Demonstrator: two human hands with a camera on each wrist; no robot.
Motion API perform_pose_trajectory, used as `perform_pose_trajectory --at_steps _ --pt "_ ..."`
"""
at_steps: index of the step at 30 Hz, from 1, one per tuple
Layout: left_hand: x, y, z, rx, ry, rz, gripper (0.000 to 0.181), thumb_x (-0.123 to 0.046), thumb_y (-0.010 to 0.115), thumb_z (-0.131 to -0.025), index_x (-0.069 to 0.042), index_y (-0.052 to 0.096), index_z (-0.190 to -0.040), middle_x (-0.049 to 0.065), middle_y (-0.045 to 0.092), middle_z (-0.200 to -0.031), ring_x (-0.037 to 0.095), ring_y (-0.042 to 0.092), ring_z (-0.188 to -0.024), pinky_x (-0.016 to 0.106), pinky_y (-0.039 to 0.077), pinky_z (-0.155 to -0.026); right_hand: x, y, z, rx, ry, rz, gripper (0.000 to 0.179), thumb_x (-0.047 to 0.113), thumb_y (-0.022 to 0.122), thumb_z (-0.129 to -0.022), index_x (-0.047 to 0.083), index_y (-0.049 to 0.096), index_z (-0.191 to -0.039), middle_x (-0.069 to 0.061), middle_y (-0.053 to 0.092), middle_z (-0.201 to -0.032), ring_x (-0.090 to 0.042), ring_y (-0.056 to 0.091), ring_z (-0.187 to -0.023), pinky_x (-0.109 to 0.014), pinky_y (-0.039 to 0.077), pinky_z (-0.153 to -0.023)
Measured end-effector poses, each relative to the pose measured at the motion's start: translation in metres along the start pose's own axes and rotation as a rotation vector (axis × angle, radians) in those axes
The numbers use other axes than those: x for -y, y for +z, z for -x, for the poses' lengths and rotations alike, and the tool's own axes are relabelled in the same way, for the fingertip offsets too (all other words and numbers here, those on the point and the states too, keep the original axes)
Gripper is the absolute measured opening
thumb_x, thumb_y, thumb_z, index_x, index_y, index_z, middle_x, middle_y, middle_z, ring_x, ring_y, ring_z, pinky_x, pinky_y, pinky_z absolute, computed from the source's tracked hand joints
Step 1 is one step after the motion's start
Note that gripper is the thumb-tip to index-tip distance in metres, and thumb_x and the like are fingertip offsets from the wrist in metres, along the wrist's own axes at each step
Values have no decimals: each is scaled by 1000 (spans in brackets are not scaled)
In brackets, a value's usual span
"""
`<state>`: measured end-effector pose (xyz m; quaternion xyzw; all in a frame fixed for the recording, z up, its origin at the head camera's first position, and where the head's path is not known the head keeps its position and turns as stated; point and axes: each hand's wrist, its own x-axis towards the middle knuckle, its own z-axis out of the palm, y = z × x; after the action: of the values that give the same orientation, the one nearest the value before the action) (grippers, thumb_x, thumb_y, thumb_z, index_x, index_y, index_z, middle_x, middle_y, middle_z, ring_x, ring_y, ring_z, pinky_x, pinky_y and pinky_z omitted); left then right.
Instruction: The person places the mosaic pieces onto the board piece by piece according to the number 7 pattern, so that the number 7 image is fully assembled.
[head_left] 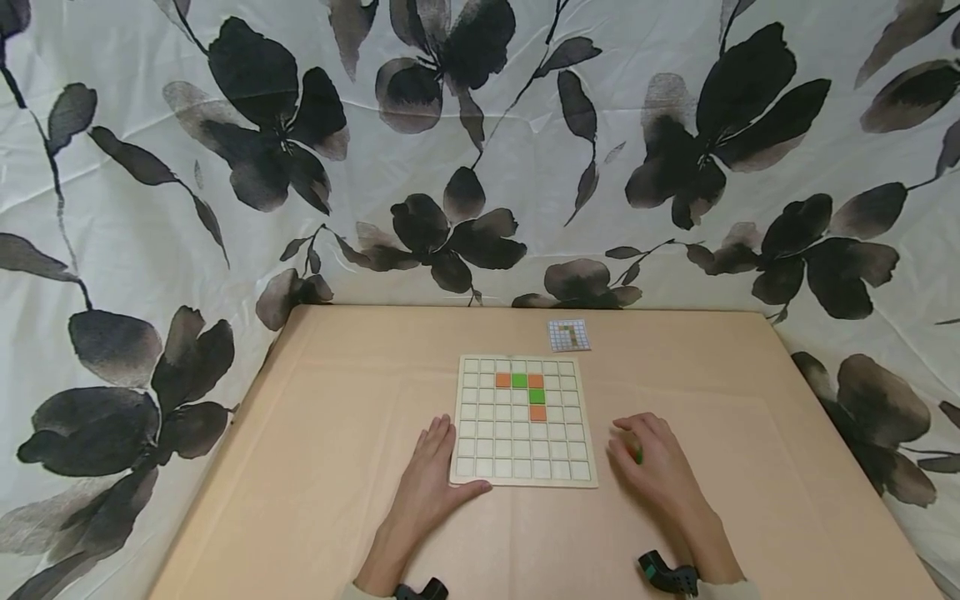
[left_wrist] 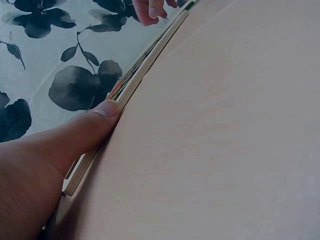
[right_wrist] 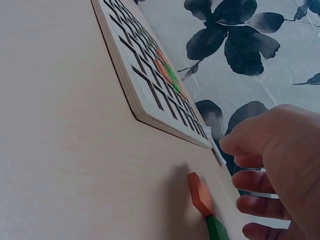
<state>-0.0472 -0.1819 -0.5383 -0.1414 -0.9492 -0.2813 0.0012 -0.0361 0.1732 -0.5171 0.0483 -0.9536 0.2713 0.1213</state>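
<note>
A square pale board (head_left: 517, 487) with a grid of recesses lies on the table. Orange (head_left: 503, 380) and green tiles (head_left: 520, 381) fill several recesses near its far side. My left hand (head_left: 425, 472) rests along the board's left side, fingers straight, its thumb (left_wrist: 107, 108) touching the near edge. Right of the board, my right hand (head_left: 651, 457) hovers low with loosely bent fingers. Beneath it, in the right wrist view, an orange tile (right_wrist: 201, 195) and a green tile (right_wrist: 216, 229) lie next to each other, apart from the visible fingers. Nothing shows between those fingers.
A small card (head_left: 569, 335) with a printed grid pattern lies behind the board. The light wooden table (head_left: 360, 375) extends around it. A white cloth with dark flowers (head_left: 450, 150) hangs behind the table and down both sides.
</note>
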Motion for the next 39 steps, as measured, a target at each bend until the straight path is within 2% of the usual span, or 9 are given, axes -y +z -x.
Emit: perform_pose_trajectory --at_steps 11,20,24,31,39 --pt "1 4 2 -16 11 -11 113 -68 78 -70 5 41 -149 22 36 -160 34 29 -152 45 25 -129 -7 -2 9 -13 1 27 28 15 76 -86 2 71 -110 -9 65 -107 -29 58 -102 -50 54 -82" --pt "2 0 3 -14 -4 -9 112 -67 78 -72 5 41 -149 22 35 -160 34 27 -153 44 22 -130 -8 1 11 -6 3 14 26 16 74 -87 4 71 -110 -8 66 -107 -27 58 -101 -47 54 -81" --pt "3 0 2 -21 1 -8 112 -67 78 -71 5 42 -149 22 36 -160 34 28 -153 44 24 -129 -8 1 11 14 27 33 29 20 74 -87 4 71 -111 -9 66 -109 -28 58 -102 -47 52 -82" --pt "1 0 0 -7 0 2 112 -66 78 -71 4 40 -150 22 34 -161 33 26 -154 44 22 -130 -8 -2 12 53 51 82 34 23 78 -84 4 72 -111 -10 66 -107 -27 57 -97 -40 49 -75" --pt "1 0 -1 2 -1 -5 113 -67 78 -72 5 41 -150 22 33 -161 33 26 -154 44 22 -130 -15 -4 17 42 34 80 32 19 80 -82 4 72 -109 -9 67 -104 -30 57 -99 -46 50 -82"
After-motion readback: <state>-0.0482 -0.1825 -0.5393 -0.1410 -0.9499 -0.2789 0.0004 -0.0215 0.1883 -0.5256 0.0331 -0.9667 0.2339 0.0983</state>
